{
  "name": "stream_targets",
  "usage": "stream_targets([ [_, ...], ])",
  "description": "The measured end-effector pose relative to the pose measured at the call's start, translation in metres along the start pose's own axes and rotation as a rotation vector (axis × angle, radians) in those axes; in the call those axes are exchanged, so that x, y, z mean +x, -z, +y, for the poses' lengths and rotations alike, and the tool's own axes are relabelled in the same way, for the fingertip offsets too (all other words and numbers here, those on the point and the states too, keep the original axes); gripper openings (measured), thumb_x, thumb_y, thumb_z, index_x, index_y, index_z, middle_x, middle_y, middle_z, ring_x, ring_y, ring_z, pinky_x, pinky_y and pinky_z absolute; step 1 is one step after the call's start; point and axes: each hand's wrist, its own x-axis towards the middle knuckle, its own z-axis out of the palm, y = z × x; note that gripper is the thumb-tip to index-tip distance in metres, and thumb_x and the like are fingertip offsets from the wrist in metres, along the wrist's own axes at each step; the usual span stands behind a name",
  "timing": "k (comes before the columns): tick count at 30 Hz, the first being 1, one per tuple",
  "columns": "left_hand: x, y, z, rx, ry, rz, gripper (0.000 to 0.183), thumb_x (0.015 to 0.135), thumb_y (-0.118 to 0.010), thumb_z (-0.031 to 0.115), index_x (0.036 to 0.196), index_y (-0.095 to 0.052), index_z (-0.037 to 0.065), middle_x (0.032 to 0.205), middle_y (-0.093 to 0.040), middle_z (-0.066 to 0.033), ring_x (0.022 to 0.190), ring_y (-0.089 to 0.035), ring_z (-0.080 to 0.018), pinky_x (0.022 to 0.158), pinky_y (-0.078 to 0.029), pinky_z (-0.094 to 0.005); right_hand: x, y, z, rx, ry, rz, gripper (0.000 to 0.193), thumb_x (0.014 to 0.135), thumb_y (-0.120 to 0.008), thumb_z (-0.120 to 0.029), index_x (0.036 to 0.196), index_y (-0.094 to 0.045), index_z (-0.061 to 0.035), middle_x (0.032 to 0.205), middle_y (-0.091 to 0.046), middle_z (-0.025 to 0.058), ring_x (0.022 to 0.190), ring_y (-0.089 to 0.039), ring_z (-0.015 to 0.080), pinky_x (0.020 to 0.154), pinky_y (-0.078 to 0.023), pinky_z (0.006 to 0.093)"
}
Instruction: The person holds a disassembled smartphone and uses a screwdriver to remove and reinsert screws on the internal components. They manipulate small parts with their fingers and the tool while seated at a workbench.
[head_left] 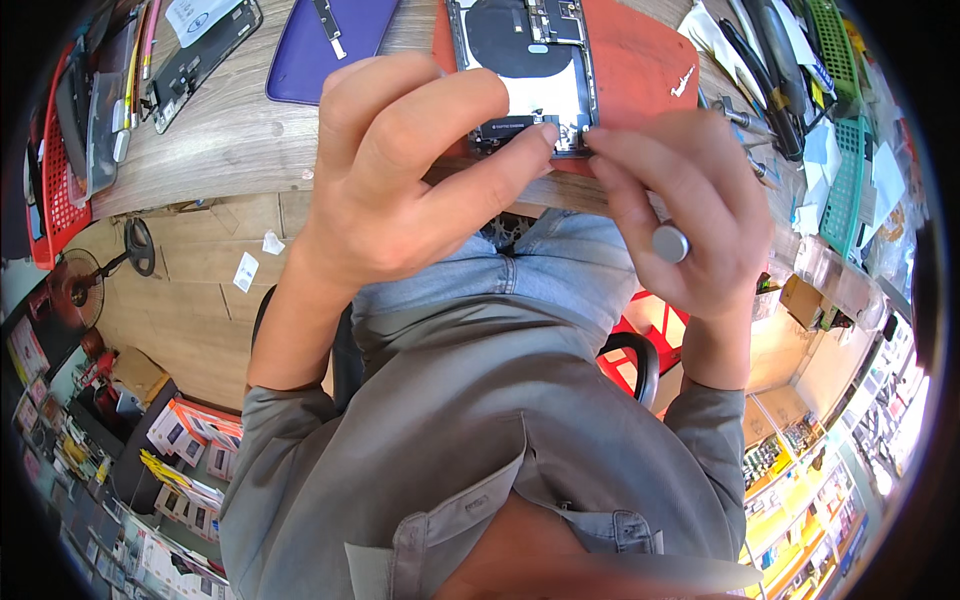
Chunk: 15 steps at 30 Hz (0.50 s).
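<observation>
An opened smartphone [590,75] with its inner parts bare lies at the table's near edge, partly on a red-orange mat [645,60]. My left hand [400,190] reaches over its lower left side with the fingers curled, and the thumb tip presses on the phone's lower end. In my right hand [690,200] is a slim screwdriver with a round grey cap [670,242]; most of its shaft is hidden by the fingers. These fingertips meet at the phone's lower right corner. Whether the screwdriver tip touches a screw cannot be made out.
A purple tray [290,80] with a small dark part [328,25] sits left of the phone. Farther left are another phone housing [205,65] and a red basket [75,185]. Tools [745,118], cables and green baskets [848,180] crowd the right side.
</observation>
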Motion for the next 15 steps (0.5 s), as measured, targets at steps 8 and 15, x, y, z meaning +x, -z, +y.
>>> stream_targets([
  [8, 0.0, -0.001, 0.001, -0.014, 0.022, -0.005, 0.045, 0.06, -0.088, 0.014, 0.104, -0.086, 0.02, 0.106, -0.058, -0.0043, 0.062, -0.048, -0.0156, 0.059, -0.036, -0.03, 0.022, 0.002, -0.008, 0.153, -0.205, -0.143, 0.027, 0.084, -0.079, 0.002, 0.111, -0.077, 0.001, 0.102, -0.06, 0.0086, 0.07, -0.063, 0.0141, 0.064, -0.049, 0.03],
  [15, -0.001, -0.001, 0.004, -0.014, 0.052, -0.003, 0.044, 0.062, -0.088, 0.015, 0.105, -0.086, 0.02, 0.112, -0.063, -0.004, 0.082, -0.054, -0.0212, 0.073, -0.044, -0.0317, 0.032, 0.005, -0.002, 0.145, -0.087, -0.172, 0.026, 0.081, -0.083, -0.005, 0.105, -0.075, 0.0008, 0.102, -0.06, 0.0094, 0.071, -0.061, 0.016, 0.065, -0.048, 0.0298],
])
